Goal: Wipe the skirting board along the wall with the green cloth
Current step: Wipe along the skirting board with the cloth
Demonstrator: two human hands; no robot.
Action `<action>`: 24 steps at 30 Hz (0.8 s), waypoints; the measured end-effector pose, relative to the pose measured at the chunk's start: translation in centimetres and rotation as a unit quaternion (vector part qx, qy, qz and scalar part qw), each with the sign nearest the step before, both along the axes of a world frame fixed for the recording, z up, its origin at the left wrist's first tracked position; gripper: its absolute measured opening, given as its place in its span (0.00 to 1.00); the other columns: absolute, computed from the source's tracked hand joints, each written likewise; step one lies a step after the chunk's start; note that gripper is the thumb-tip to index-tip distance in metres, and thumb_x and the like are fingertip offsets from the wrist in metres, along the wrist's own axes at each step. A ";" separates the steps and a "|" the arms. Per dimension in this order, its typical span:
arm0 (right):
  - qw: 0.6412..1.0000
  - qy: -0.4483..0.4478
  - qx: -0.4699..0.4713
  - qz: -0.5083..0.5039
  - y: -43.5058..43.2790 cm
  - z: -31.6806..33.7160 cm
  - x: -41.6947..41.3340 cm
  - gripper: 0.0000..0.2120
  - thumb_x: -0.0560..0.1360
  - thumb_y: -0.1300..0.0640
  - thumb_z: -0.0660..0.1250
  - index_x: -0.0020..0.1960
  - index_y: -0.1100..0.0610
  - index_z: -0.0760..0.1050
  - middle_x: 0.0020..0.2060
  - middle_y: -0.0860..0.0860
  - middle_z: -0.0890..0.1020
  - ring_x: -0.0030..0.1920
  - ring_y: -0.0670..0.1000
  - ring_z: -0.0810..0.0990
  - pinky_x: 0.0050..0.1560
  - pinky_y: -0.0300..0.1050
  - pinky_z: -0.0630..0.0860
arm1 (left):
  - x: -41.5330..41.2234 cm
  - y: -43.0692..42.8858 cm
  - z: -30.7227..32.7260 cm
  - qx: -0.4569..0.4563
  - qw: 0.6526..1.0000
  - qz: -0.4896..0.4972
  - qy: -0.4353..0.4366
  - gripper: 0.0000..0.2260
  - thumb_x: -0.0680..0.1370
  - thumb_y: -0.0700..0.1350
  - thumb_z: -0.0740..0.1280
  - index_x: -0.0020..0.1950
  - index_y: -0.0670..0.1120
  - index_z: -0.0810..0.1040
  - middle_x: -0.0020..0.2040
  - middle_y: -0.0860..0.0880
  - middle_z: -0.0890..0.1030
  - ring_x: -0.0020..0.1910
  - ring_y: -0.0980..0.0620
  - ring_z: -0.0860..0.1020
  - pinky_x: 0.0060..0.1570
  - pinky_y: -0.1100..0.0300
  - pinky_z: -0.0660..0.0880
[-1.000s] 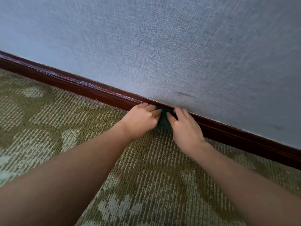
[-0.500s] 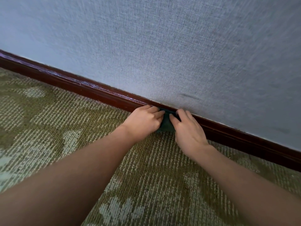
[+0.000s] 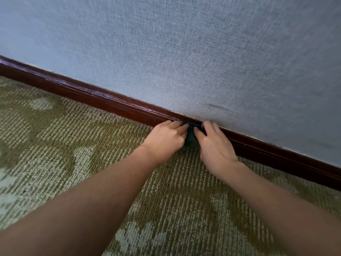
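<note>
**Two hands, one cloth, down on the skirting board**

The dark red skirting board (image 3: 110, 103) runs along the foot of the grey wall (image 3: 184, 52), with the green patterned carpet (image 3: 73, 145) just below it. The board's left part, well away from the hands, has pale scuffs along its top edge.

Next comes the left hand (image 3: 164, 139), right up against the front of the board. Its fingers are curled round the left side of the green cloth (image 3: 191, 139). The cloth is bunched up small and looks dark. It is pressed on the board between the two hands, and most of it is hidden. Then the right hand (image 3: 215, 146) holds the cloth's right side, thumb on the front and fingers bent over the board's top edge. Just above the board here, the wall has a small dark mark (image 3: 217, 106). Past that, the board runs on to the right.

I think the wiping is partly done, but I cannot tell which way it goes next. The next move needs both hands to slide along the board together, pushing firmly so the cloth does not slip off the top edge onto the carpet.
</note>
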State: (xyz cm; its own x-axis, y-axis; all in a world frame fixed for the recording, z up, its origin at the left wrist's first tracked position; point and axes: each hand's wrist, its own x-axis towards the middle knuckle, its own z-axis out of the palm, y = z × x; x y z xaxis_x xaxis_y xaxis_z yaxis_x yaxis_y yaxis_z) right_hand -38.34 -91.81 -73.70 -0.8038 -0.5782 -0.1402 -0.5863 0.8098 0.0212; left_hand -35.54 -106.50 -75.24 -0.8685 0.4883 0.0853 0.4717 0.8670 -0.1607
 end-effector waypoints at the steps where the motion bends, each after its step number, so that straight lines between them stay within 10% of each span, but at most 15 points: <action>1: 1.000 0.000 0.000 -0.001 0.0 0.0 0.0 0.24 0.76 0.66 0.58 0.71 0.60 0.59 0.62 0.55 0.63 0.63 0.53 0.61 0.61 0.43 0.63 | 0.0 0.0 -0.3 -0.007 1.000 -0.002 0.008 0.16 0.73 0.44 0.67 0.61 0.46 0.78 0.62 0.51 0.77 0.61 0.53 0.75 0.58 0.62 0.73; 7: 1.000 -0.001 0.001 0.000 0.0 0.0 0.1 0.25 0.76 0.66 0.57 0.71 0.59 0.58 0.62 0.54 0.63 0.63 0.54 0.61 0.61 0.43 0.64 | 0.0 0.0 0.2 -0.015 1.000 0.014 0.002 0.16 0.71 0.44 0.69 0.59 0.47 0.80 0.61 0.51 0.78 0.60 0.54 0.76 0.56 0.62 0.73; 12: 1.000 -0.008 0.008 -0.002 0.0 0.0 0.3 0.26 0.75 0.66 0.58 0.72 0.59 0.56 0.64 0.54 0.62 0.65 0.53 0.60 0.63 0.44 0.63 | -0.5 -0.1 -0.4 -0.029 0.999 0.022 -0.019 0.21 0.78 0.38 0.56 0.72 0.41 0.62 0.74 0.45 0.61 0.72 0.47 0.59 0.69 0.55 0.58; 24: 0.999 0.007 0.040 0.031 0.2 -0.1 -0.1 0.28 0.74 0.66 0.61 0.72 0.61 0.56 0.63 0.54 0.62 0.64 0.54 0.60 0.64 0.43 0.60 | -0.4 -0.4 -1.1 -0.028 1.000 0.002 0.005 0.20 0.78 0.39 0.58 0.71 0.41 0.65 0.72 0.45 0.64 0.71 0.47 0.63 0.68 0.56 0.61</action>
